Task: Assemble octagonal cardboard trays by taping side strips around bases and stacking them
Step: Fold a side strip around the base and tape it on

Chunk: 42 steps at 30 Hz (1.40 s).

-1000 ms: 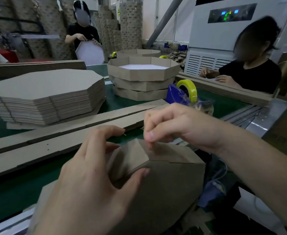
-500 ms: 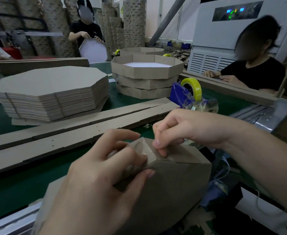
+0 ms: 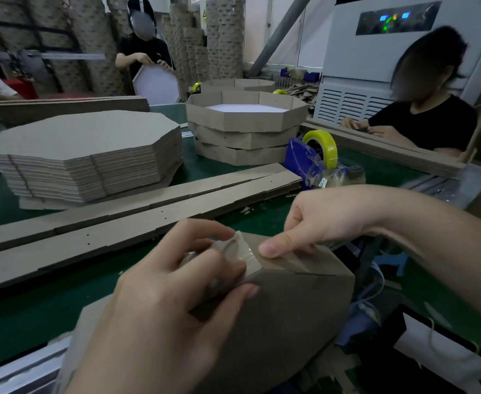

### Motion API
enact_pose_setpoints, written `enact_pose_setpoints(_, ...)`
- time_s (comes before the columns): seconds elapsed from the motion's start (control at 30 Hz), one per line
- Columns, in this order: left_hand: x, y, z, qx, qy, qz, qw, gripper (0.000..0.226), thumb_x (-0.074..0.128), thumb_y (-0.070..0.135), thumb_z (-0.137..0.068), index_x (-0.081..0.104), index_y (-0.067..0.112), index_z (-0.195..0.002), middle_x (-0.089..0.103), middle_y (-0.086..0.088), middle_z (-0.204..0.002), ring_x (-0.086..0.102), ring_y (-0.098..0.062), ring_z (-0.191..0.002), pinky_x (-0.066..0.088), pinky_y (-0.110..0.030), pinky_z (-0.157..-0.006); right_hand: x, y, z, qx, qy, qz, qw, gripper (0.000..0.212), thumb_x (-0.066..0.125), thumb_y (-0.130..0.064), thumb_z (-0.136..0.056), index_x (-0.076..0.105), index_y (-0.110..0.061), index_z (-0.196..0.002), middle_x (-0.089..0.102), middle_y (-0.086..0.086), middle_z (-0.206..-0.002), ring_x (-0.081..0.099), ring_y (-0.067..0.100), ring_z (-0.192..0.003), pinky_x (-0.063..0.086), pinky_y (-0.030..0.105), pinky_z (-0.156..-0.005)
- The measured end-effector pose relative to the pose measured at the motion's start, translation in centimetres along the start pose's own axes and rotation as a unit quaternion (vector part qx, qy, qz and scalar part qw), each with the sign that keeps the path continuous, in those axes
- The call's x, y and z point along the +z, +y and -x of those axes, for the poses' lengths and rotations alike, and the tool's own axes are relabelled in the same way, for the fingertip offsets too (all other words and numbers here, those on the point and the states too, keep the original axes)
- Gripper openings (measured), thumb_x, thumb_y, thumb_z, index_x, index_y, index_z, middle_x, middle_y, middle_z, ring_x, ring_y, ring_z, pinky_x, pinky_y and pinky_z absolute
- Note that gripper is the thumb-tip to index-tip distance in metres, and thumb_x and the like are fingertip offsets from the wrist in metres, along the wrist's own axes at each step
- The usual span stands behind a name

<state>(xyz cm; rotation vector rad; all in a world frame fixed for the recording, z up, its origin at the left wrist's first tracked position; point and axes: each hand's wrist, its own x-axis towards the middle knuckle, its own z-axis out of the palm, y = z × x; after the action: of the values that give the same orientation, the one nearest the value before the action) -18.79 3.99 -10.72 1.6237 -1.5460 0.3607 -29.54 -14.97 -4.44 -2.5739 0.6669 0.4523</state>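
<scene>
Left hand: my left hand (image 3: 176, 302), lower centre of the frame, fingers curled over a corner of the tray, thumb on its flat face; it grips the cardboard there
Right hand: my right hand (image 3: 327, 220), centre right, thumb pressed flat on the tape, the other fingers bent over the far side of the wall, so it pinches the tray's edge
Tray: half-built tray (image 3: 290, 308), tilted up between both hands at lower centre, brown base face towards me
Tape: clear tape (image 3: 246, 251), shiny strip across the corner joint, between my left fingertips and right thumb
Side strips: long side strips (image 3: 119, 223), flat on the table, running from the left edge to the centre
Bases: stack of bases (image 3: 85, 155), octagonal, middle left
Finished: stacked trays (image 3: 245, 129), three high, upper centre, white inside the top one
Dispenser: blue tape dispenser (image 3: 304, 163) with a yellow roll (image 3: 323, 143), just right of the stacked trays
Table: green table (image 3: 20, 308)
Others: person in black (image 3: 136, 49), upper left, holding a white octagonal panel (image 3: 156, 83); second person in black (image 3: 432, 123), upper right, hands on cardboard
</scene>
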Motion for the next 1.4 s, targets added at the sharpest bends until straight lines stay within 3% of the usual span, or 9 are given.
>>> enact_pose_setpoints(0.1, 0.2, 0.1, -0.1, 0.008, -0.002, 0.002, 1.0, 0.021, 0.066, 0.042, -0.077, 0.064, 0.022, -0.069, 0.061, 0.012, -0.11, 0.066, -0.008, -0.089, 0.054, -0.03, -0.062, 0.2, 1.0, -0.3, -0.093, 0.065, -0.105, 0.988, 0.054, 0.066, -0.075, -0.054, 0.062, -0.029, -0.082, 0.062, -0.019, -0.069, 0.055, -0.004, -0.063, 0.043, 0.015, -0.06)
enact_pose_setpoints(0.23, 0.2, 0.1, -0.2, 0.009, -0.002, 0.002, 1.0, 0.021, 0.067, 0.041, -0.077, 0.064, 0.022, -0.068, 0.061, 0.013, -0.109, 0.066, -0.01, -0.084, 0.053, -0.03, -0.06, 1.3, 0.8, -1.0, -0.16, -0.008, -0.256, 0.953, 0.032, 0.067, -0.041, -0.076, 0.067, -0.029, -0.105, 0.071, -0.016, -0.099, 0.065, -0.002, -0.093, 0.049, 0.013, -0.081)
enact_pose_setpoints(0.47, 0.2, -0.2, -0.1, 0.007, -0.002, 0.007, 1.0, 0.02, 0.068, 0.041, -0.076, 0.066, 0.023, -0.069, 0.062, 0.012, -0.11, 0.066, -0.007, -0.088, 0.053, -0.028, -0.063, 2.0, 0.8, -2.2, -0.153, -0.084, -0.436, 0.883, 0.008, 0.07, -0.012, -0.071, 0.071, -0.015, -0.079, 0.071, 0.001, -0.074, 0.067, 0.011, -0.067, 0.053, 0.02, -0.064)
enact_pose_setpoints(0.6, 0.1, -0.2, 0.0, 0.003, -0.017, 0.001, 1.0, 0.016, 0.071, 0.043, -0.075, 0.066, 0.029, -0.073, 0.061, 0.015, -0.112, 0.064, -0.003, -0.093, 0.052, -0.027, -0.065, 2.4, 1.1, -2.0, -0.161, -0.077, -0.411, 0.894, 0.006, 0.071, -0.022, -0.075, 0.073, -0.023, -0.08, 0.072, -0.003, -0.079, 0.068, 0.01, -0.072, 0.053, 0.02, -0.066)
enact_pose_setpoints(0.7, 0.2, -0.2, 0.0, -0.003, -0.011, -0.001, 1.0, 0.014, 0.069, 0.045, -0.075, 0.068, 0.033, -0.083, 0.061, 0.014, -0.114, 0.063, -0.002, -0.093, 0.053, -0.028, -0.064, 1.1, 2.7, -2.1, -0.146, 0.09, -0.342, 0.924, 0.018, 0.066, -0.048, -0.08, 0.071, -0.033, -0.09, 0.072, -0.011, -0.093, 0.067, 0.006, -0.084, 0.054, 0.02, -0.073)
enact_pose_setpoints(0.87, 0.6, 0.0, 0.1, 0.003, -0.034, -0.025, 0.999, 0.032, 0.054, 0.05, -0.081, 0.063, 0.043, -0.111, 0.054, 0.016, -0.123, 0.061, -0.01, -0.095, 0.056, -0.039, -0.065, -3.2, 11.9, -4.7, 0.134, 0.494, -0.21, 0.833, 0.02, 0.057, -0.034, -0.095, 0.066, -0.018, -0.103, 0.063, -0.005, -0.092, 0.053, 0.006, -0.07, 0.04, 0.025, -0.061)
enact_pose_setpoints(1.03, 0.5, 0.0, -0.3, 0.002, -0.061, -0.039, 0.997, 0.033, 0.051, 0.052, -0.081, 0.061, 0.045, -0.112, 0.052, 0.015, -0.124, 0.06, -0.013, -0.093, 0.055, -0.041, -0.059, -4.2, 17.7, -6.3, 0.279, 0.405, -0.26, 0.831, 0.029, 0.057, -0.043, -0.091, 0.066, -0.018, -0.081, 0.055, 0.005, -0.077, 0.044, 0.018, -0.062, 0.034, 0.029, -0.052)
enact_pose_setpoints(1.27, 0.4, 0.1, -0.5, -0.012, -0.071, -0.046, 0.996, 0.035, 0.051, 0.049, -0.08, 0.067, 0.038, -0.109, 0.055, 0.012, -0.121, 0.061, -0.016, -0.092, 0.055, -0.039, -0.061, -5.4, 19.3, -6.8, 0.313, 0.336, -0.376, 0.805, 0.02, 0.067, -0.036, -0.081, 0.062, -0.017, -0.078, 0.045, 0.0, -0.069, 0.03, 0.011, -0.047, 0.026, 0.024, -0.04)
enact_pose_setpoints(1.4, 0.4, 0.2, -0.5, -0.009, -0.065, -0.053, 0.996, 0.035, 0.051, 0.049, -0.079, 0.067, 0.038, -0.108, 0.056, 0.012, -0.119, 0.061, -0.015, -0.092, 0.056, -0.04, -0.059, -5.8, 19.6, -6.7, 0.274, 0.313, -0.54, 0.732, 0.017, 0.068, -0.019, -0.082, 0.066, -0.014, -0.066, 0.057, -0.005, -0.064, 0.023, 0.004, -0.046, 0.029, 0.016, -0.049)
